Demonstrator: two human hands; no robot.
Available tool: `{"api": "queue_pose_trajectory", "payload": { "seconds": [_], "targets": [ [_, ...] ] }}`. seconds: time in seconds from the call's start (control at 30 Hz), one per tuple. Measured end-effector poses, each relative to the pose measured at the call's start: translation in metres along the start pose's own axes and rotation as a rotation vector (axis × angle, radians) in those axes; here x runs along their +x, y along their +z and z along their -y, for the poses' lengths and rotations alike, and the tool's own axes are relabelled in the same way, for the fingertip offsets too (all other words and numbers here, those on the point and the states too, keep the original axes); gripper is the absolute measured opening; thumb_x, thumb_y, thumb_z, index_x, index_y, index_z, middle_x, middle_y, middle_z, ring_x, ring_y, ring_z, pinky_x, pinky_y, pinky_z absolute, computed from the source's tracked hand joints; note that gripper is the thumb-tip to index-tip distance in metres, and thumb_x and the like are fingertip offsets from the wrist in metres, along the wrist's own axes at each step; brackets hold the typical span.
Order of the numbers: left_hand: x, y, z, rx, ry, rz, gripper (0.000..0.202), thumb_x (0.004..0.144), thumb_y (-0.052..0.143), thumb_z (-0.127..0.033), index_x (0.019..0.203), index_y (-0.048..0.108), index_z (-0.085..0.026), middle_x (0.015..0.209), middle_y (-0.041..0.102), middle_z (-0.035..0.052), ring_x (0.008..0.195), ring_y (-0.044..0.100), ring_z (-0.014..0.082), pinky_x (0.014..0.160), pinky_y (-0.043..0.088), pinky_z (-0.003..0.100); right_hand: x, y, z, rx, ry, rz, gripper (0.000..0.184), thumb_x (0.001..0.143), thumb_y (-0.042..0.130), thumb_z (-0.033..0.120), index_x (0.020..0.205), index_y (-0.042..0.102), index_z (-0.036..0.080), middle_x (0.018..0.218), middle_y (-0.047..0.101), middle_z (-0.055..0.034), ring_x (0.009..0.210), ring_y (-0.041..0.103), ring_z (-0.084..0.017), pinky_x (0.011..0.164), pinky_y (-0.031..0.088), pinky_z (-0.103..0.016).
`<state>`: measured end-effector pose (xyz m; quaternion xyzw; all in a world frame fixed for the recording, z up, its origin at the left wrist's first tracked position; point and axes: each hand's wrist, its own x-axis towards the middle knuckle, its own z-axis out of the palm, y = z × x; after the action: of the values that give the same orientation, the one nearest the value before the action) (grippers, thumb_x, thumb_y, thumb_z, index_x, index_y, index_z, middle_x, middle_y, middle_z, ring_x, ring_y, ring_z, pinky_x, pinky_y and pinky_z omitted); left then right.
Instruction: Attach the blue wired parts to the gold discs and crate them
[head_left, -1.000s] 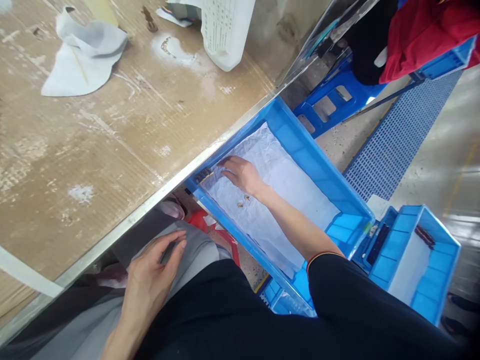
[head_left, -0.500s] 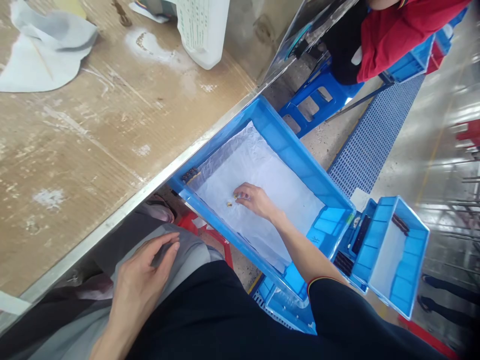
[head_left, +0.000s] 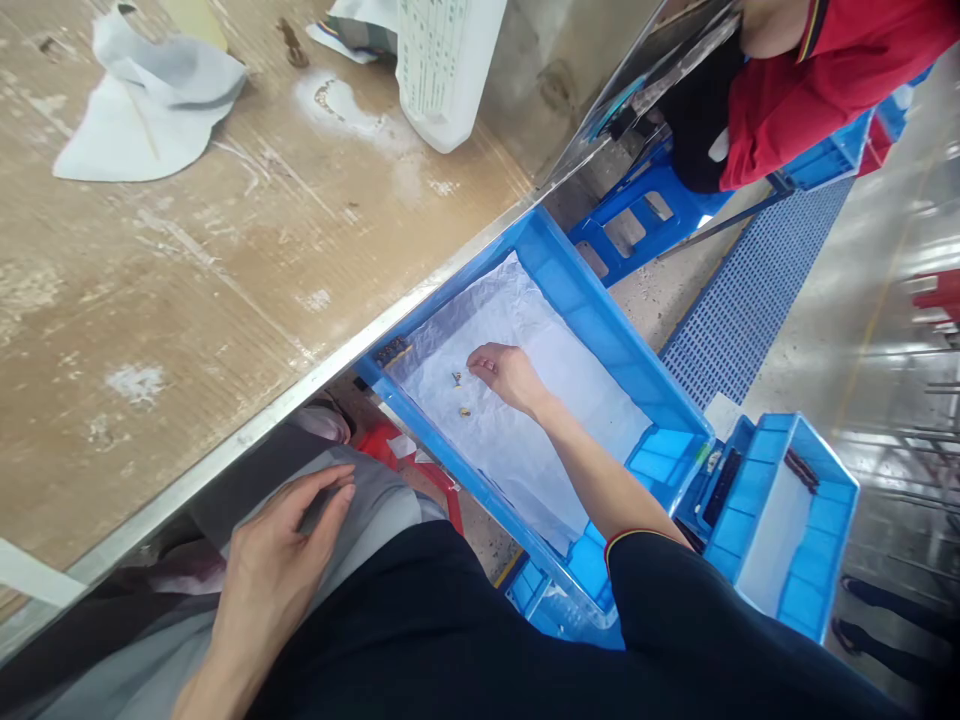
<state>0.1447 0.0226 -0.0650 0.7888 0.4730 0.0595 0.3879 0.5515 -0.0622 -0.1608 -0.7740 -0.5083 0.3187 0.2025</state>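
Note:
My right hand reaches into a large blue crate lined with crumpled white paper. Its fingers are loosely curled, thumb slightly apart, and no object shows in them. Just left of the fingertips lies a small gold-and-dark piece, too small to name. A second small gold-coloured piece rests on the paper below it. Dark pieces with a yellowish edge sit packed in the crate's left corner. My left hand hovers over my lap, thumb and fingers apart, holding nothing.
A worn brown tabletop borders the crate, bearing a white sheet and a white plastic container. A co-worker in a red shirt sits beyond, near a blue stool. More blue crates stand at right.
My right hand has let go of a small piece, which now lies on the paper, and has drawn slightly up from it. The view has shifted; my left hand stays put.

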Motion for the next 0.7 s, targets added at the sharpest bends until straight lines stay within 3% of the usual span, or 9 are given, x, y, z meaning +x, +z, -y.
{"api": "queue_pose_trajectory", "payload": {
  "seconds": [0.17,0.3,0.47,0.7],
  "targets": [
    [-0.001,0.002,0.002,-0.013,0.004,0.015,0.03,0.114,0.075,-0.058,0.128,0.091,-0.036,0.134,0.095,0.0022,0.11,0.094,0.0291,0.067,0.065,0.029,-0.017,0.019,0.007,-0.053,-0.083,0.07,0.015,0.108,0.08,0.016,0.119,0.086,0.024,0.111,0.084,-0.0031,0.095,0.077,-0.019,0.088,0.053,-0.028],
    [-0.001,0.001,0.001,-0.026,0.015,0.012,0.029,0.115,0.075,-0.055,0.127,0.091,-0.034,0.133,0.095,0.0033,0.112,0.093,0.0297,0.072,0.067,0.029,-0.01,0.028,0.017,-0.119,-0.148,0.07,0.016,0.117,0.071,0.017,0.118,0.086,0.024,0.114,0.083,-0.007,0.106,0.077,-0.022,0.093,0.052,-0.03],
    [-0.002,0.001,0.002,-0.021,0.013,0.022,0.029,0.115,0.075,-0.055,0.128,0.09,-0.035,0.134,0.095,0.0019,0.113,0.094,0.0296,0.075,0.068,0.029,0.036,0.023,0.031,-0.158,-0.231,0.026,0.029,0.127,0.056,0.029,0.129,0.085,0.025,0.128,0.082,-0.0099,0.122,0.074,-0.024,0.103,0.053,-0.032],
    [-0.007,0.001,0.006,-0.032,-0.016,0.032,0.032,0.116,0.075,-0.059,0.132,0.09,-0.036,0.134,0.095,0.003,0.117,0.093,0.0315,0.078,0.069,0.031,0.093,0.028,0.033,-0.169,-0.36,0.041,0.026,0.122,0.063,0.016,0.124,0.088,0.024,0.132,0.084,-0.0098,0.126,0.076,-0.025,0.108,0.055,-0.034]
  ]
}}
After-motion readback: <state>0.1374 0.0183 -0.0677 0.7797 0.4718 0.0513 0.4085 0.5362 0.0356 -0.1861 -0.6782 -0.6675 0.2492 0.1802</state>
